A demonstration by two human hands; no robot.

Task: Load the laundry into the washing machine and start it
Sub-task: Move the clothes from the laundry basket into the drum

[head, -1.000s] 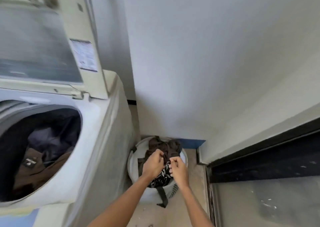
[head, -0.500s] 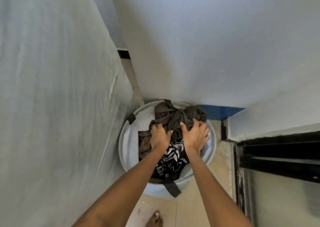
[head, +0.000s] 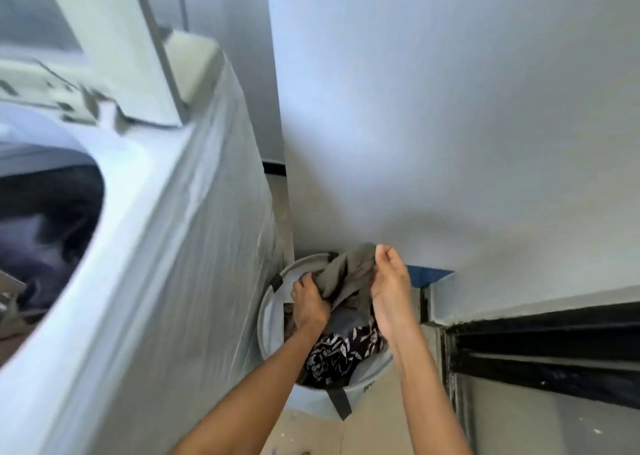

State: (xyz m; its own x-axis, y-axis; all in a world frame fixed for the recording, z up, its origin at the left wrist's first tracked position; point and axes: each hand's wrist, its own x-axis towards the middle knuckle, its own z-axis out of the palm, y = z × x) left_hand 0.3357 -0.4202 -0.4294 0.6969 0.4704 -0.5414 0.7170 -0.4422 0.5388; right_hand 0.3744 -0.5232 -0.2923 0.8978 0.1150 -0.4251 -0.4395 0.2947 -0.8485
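2 hands grip 1 grey-brown garment (head: 349, 278) above the laundry basket (head: 273, 319): left hand (head: 309, 302) clenched low, right hand (head: 390, 290) pinching high.

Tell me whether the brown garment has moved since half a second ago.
Yes. The brown garment, held by both hands, left hand and right hand, has risen out of the laundry basket, its top now above the rim against the wall.
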